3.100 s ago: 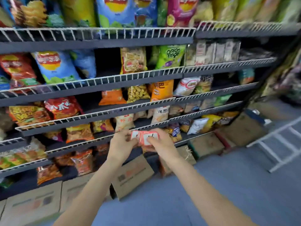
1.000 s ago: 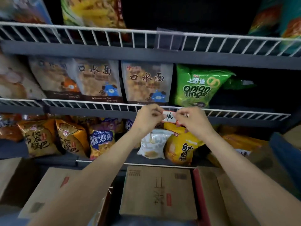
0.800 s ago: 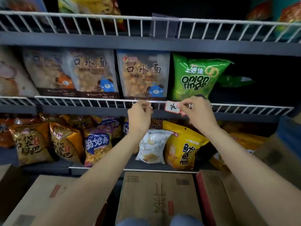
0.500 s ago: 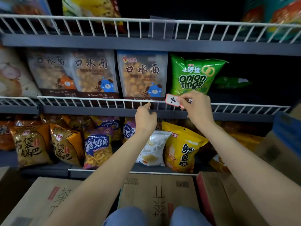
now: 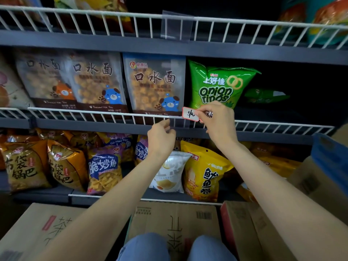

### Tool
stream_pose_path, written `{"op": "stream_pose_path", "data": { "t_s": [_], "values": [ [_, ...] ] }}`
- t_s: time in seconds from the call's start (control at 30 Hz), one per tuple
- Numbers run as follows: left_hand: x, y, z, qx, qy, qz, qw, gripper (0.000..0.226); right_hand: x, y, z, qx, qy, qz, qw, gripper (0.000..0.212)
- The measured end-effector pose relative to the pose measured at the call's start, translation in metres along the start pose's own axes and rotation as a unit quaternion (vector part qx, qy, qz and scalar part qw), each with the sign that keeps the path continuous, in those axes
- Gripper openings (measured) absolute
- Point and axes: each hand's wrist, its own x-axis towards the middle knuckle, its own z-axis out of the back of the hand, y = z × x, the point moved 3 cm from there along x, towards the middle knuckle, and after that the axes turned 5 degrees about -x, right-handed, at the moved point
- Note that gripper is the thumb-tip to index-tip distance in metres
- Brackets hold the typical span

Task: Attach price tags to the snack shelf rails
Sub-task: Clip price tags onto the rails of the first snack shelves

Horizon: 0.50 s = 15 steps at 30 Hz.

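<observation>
The right hand [image 5: 218, 121] pinches one price tag [image 5: 190, 114], a small white card with a red border and handwriting on it, between thumb and curled fingers. The tag sits just above the top wire of the middle shelf rail [image 5: 94, 116], right in front of the lower edge of the green onion rings bag [image 5: 220, 85]. More red-edged paper shows behind the fingers of that hand, though how many further tags it holds cannot be told.

The left hand [image 5: 162, 137] is raised to the same rail, its fingers curled round the lower edge of a clear plastic tag holder [image 5: 179, 122] that hangs on the wire just left of the price tag. A second clear holder [image 5: 177, 27] hangs on the upper shelf rail [image 5: 244, 25].

Behind the middle rail stand three noodle snack bags [image 5: 156, 85] with cartoon bears, one orange bear and two blue, then the single green bag, with another dark green packet [image 5: 265, 96] lying farther back to its right.

On the shelf below, two brown and orange crisp bags [image 5: 24, 166] sit at the left, then purple-blue bags [image 5: 103, 166], one white bag [image 5: 169, 172] and one yellow bag [image 5: 205, 174]. Three cardboard boxes [image 5: 175, 223] lie on the floor in front, and two knees in blue jeans [image 5: 143, 247] show at the bottom edge.
</observation>
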Motion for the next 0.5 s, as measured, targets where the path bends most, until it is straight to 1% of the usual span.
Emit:
{"op": "stream_pose_path", "data": {
  "t_s": [0.07,0.17,0.27,0.33,0.43,0.5],
  "values": [
    [-0.001,0.003,0.002,0.004,0.006,-0.012,1.0,0.045,-0.001,0.001,-0.002,0.002,-0.015,0.017,1.0,0.013],
    [-0.001,0.005,0.007,0.025,0.005,-0.042,0.999,0.039,-0.003,0.001,-0.004,0.0,-0.039,0.044,0.998,0.01],
    [0.001,0.008,0.013,0.085,0.014,-0.097,0.992,0.035,-0.003,0.002,-0.003,-0.01,-0.061,0.074,0.995,0.008],
    [0.003,0.011,0.016,0.132,0.026,-0.136,0.982,0.036,-0.002,0.005,-0.003,-0.025,-0.077,0.11,0.991,0.008],
    [0.008,0.013,0.024,0.197,0.06,-0.177,0.962,0.039,-0.002,0.009,-0.011,-0.065,-0.067,0.162,0.982,0.007],
    [0.009,0.014,0.028,0.228,0.077,-0.203,0.949,0.042,-0.003,0.01,-0.018,-0.1,-0.048,0.179,0.978,0.008]
  ]
}}
